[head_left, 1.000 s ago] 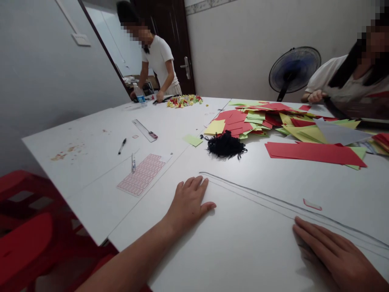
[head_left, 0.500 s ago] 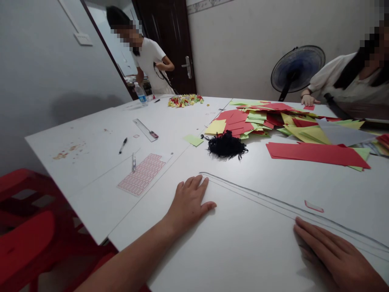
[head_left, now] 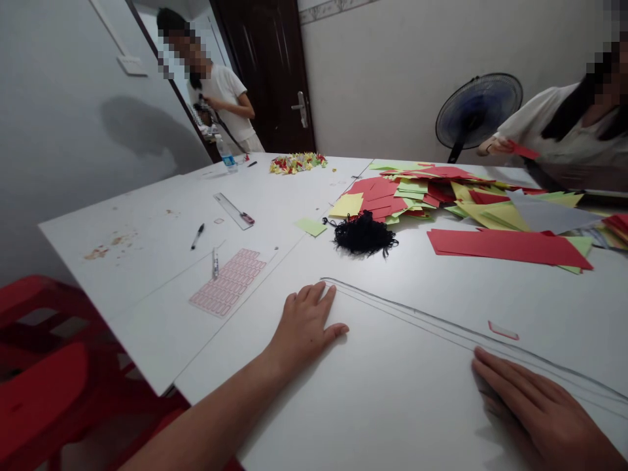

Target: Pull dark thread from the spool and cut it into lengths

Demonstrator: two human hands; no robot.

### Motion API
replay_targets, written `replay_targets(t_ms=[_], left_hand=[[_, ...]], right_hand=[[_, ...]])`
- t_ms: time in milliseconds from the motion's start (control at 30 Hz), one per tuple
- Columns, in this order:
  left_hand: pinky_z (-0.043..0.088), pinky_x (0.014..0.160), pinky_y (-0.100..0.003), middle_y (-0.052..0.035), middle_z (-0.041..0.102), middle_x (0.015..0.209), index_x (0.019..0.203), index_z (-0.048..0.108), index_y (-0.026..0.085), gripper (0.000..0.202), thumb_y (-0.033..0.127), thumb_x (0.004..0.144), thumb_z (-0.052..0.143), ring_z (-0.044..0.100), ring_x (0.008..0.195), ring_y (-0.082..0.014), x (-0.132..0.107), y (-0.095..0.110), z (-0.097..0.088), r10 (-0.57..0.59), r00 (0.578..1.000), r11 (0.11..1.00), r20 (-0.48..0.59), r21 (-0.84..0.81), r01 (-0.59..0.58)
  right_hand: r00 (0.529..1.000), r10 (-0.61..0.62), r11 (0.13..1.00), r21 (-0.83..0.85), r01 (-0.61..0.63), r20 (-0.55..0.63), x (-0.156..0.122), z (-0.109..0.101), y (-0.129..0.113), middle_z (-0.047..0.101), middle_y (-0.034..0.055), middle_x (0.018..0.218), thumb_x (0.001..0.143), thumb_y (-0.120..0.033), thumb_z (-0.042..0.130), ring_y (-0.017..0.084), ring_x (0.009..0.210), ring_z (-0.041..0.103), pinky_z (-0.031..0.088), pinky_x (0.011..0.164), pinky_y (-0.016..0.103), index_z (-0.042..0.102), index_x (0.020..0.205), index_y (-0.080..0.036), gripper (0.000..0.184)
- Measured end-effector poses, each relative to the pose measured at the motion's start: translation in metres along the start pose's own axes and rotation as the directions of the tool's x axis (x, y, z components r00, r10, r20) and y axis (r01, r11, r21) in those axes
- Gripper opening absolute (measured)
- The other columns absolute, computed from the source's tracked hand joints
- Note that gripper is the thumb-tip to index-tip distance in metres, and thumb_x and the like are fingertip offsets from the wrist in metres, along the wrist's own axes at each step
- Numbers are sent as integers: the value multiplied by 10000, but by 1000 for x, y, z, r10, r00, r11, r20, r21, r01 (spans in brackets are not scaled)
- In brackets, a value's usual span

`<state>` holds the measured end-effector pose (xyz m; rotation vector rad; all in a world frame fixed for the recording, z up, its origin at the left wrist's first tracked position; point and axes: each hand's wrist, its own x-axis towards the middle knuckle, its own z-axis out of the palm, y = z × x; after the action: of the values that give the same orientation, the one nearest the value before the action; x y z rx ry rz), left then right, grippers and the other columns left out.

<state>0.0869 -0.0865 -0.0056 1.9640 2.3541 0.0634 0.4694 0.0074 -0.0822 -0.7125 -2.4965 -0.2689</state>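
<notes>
My left hand (head_left: 304, 325) lies flat and open on the white table (head_left: 392, 392), fingers stretched forward, holding nothing. My right hand (head_left: 532, 400) also rests flat and open at the lower right, just below a curved dark pencil line (head_left: 441, 320) drawn across the table. A small red-edged label (head_left: 503, 330) lies beyond my right hand. A black tangle of thread (head_left: 364, 234) sits further ahead, with red sheets (head_left: 505, 245) and a heap of red, yellow and green paper (head_left: 432, 190) behind it.
A pink label sheet (head_left: 229, 281), two pens (head_left: 197, 235) and a ruler (head_left: 233, 210) lie to the left. Small folded paper pieces (head_left: 296, 162) and a bottle (head_left: 226, 156) stand far back. One person stands by the door, another sits at right near a fan (head_left: 478, 108). A red stool (head_left: 44, 366) is at lower left.
The standing person has stepped away from the table toward the doorway. The seated person has lifted a red piece of paper. My hands have stayed still.
</notes>
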Motion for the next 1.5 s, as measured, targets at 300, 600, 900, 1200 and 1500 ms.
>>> replay_targets(t_ms=[300,600,900,1200,1500], left_hand=[[397,1095,-562,-190,471,1547,1519,438,187,788,720,941,389,439,1394,-388,0,-3,5,29,998,1000,-51,-6,-30],[431,1062,-530,-190,481,1542,1497,471,173,703,626,962,429,464,1379,-388,5,0,0,14,999,998,-32,56,-12],[436,1045,-543,-200,516,1504,1464,511,152,693,593,957,344,491,1345,-400,11,-12,13,65,992,996,-111,65,-58],[462,1006,-577,-211,539,1466,1435,539,149,762,660,926,293,518,1313,-448,17,-19,20,82,985,996,-153,42,-76],[457,1034,-553,-203,545,1471,1428,543,153,798,692,906,272,521,1330,-428,18,-18,19,77,986,996,-150,59,-69]], right_hand=[[999,-32,999,16,33,-38,12,-7,-3,680,72,1339,994,-346,484,240,1087,692,559,864,384,606,1398,-221,440],[996,85,995,55,-87,31,14,-5,-8,653,88,1380,988,-219,515,245,1201,646,549,982,429,608,1380,-219,404],[991,129,992,-18,-128,43,3,-42,-12,639,118,1392,959,-94,465,244,1228,628,550,978,431,618,1360,-179,437],[854,520,850,-97,-518,1,-53,-85,25,746,77,1170,1008,-368,462,228,1038,716,592,865,368,713,1191,-220,344],[527,850,525,67,-848,9,-75,-103,79,783,105,1025,901,-576,478,281,960,743,607,833,404,770,1044,-187,507]])
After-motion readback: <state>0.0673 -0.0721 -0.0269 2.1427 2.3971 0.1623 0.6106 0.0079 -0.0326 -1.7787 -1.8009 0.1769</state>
